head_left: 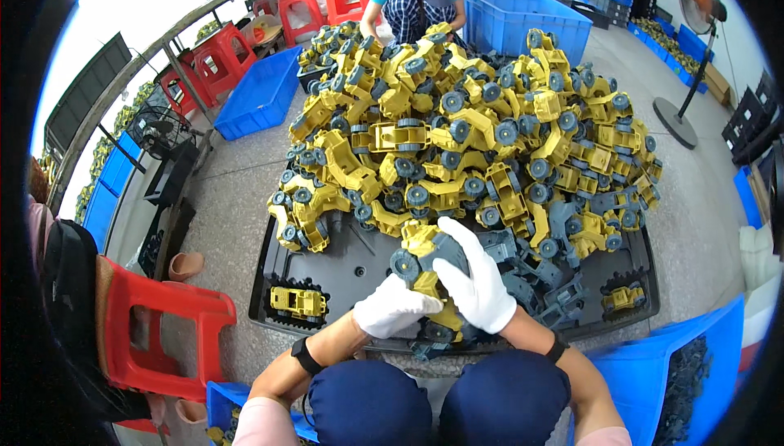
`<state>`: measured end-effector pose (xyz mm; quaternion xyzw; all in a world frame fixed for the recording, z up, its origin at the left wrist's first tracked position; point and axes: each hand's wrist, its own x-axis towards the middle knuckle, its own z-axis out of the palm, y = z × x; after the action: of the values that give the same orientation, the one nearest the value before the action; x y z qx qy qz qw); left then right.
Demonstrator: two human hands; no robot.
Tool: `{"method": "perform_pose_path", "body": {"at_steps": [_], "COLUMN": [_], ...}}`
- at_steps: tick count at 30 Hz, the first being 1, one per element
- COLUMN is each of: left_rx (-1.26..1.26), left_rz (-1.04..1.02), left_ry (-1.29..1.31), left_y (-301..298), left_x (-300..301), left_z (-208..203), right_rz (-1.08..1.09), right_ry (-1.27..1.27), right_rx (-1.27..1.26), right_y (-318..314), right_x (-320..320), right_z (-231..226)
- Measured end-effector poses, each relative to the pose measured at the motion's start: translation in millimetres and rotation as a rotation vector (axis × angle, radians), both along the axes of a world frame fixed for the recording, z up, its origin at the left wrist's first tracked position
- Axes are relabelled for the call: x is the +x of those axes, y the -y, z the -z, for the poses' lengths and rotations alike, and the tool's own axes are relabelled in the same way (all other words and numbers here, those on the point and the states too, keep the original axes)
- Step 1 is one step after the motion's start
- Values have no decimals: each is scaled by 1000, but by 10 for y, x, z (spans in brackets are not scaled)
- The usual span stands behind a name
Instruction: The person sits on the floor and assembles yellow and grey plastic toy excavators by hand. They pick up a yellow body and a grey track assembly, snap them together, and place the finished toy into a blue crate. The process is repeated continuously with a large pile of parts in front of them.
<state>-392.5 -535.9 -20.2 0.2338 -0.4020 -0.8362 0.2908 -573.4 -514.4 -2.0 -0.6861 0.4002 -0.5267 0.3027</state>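
A red stool (167, 303) stands at the left, beside the black tray (347, 262). A yellow car (297, 303) sits in the tray's near left pocket. The gloved left hand (392, 307) grips the lower part of a yellow-and-gray toy truck (423, 260), held above the tray's near edge. The gloved right hand (478, 287) clasps its right side, thumb and fingers spread. Gray parts (563, 303) lie right of it. A blue bin (633, 372) stands at lower right.
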Motion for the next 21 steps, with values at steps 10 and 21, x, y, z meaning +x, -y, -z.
{"method": "perform_pose_path", "body": {"at_steps": [10, 21], "left_rx": [44, -82], "left_rz": [-250, -256], "left_ry": [-14, 141], "left_y": [-43, 111], "left_x": [-321, -44], "left_z": [-239, -335], "right_rz": [205, 24], "right_ry": [279, 199], "right_rx": [103, 88], "right_y": [52, 184], "right_x": [177, 156], "right_z": [-50, 7]}}
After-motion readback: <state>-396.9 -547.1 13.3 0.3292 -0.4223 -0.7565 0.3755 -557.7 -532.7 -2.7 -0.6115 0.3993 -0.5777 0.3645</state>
